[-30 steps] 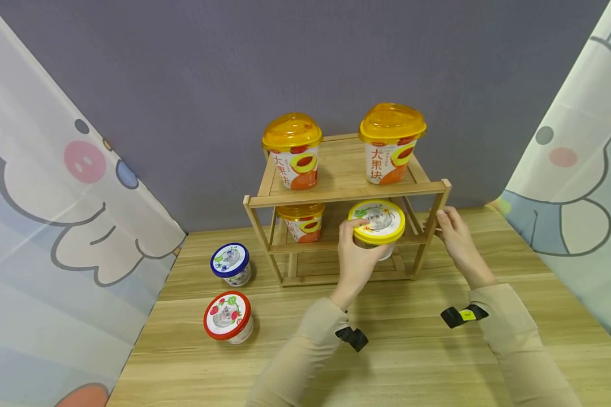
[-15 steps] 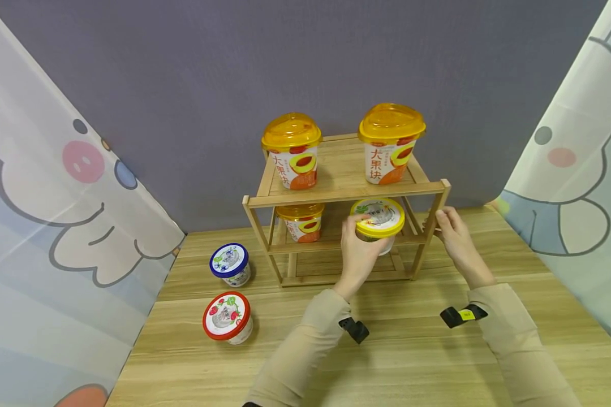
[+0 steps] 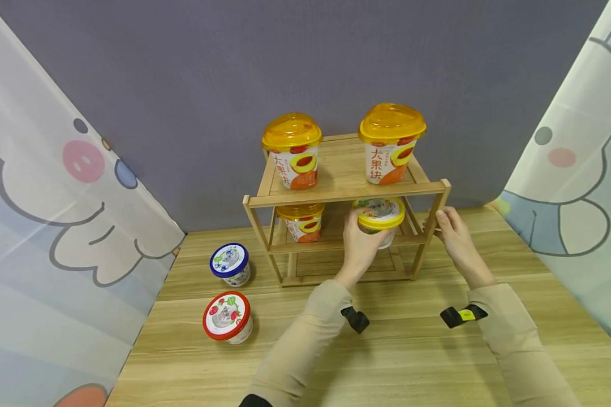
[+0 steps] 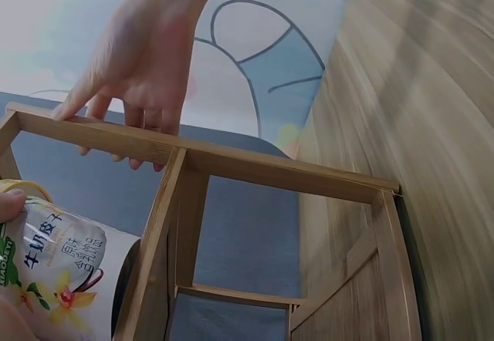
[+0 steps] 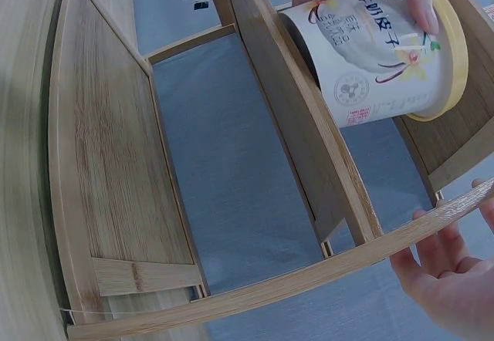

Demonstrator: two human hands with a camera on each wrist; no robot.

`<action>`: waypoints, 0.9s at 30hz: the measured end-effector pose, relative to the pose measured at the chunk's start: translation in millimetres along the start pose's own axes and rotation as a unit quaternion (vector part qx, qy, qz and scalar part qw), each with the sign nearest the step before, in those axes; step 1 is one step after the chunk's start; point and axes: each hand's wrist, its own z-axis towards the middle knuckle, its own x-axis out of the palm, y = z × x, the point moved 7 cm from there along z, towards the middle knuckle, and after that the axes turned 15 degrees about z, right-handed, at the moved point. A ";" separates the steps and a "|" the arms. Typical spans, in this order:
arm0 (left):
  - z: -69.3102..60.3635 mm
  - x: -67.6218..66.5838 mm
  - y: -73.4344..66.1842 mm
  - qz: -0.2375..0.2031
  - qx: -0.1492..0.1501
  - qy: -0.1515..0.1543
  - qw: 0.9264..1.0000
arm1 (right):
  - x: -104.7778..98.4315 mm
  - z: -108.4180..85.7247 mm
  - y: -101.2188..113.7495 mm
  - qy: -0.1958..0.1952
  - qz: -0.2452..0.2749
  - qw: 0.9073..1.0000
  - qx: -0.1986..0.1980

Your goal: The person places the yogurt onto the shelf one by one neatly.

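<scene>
My left hand [image 3: 361, 247] grips a white tub with a yellow lid [image 3: 393, 216] at the right side of the wooden rack's middle shelf. In the right wrist view the tub [image 5: 370, 55] shows its printed side, its base at the shelf's front edge. My right hand [image 3: 456, 240] holds the right front post of the wooden rack [image 3: 348, 196], thumb in front and fingers behind it. In the left wrist view that right hand [image 4: 147, 63] rests on the post from outside. Part of the yellow-lidded tub is hidden by my left hand.
Two yogurt cups with orange domed lids, a left one [image 3: 292, 150] and a right one [image 3: 391, 143], stand on the top shelf. Another cup [image 3: 302, 223] is on the middle shelf's left. A blue-lidded tub [image 3: 230, 264] and a red-lidded tub [image 3: 228, 316] stand left of the rack.
My left hand has moved the yellow-lidded tub slightly back and deeper into the middle shelf, and its lid now looks flatter. The right hand stays on the post.
</scene>
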 end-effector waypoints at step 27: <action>22.2 12.8 3.5 0.011 0.021 0.036 0.999 | 0.3 -0.4 0.1 0.003 0.007 1.000 -0.001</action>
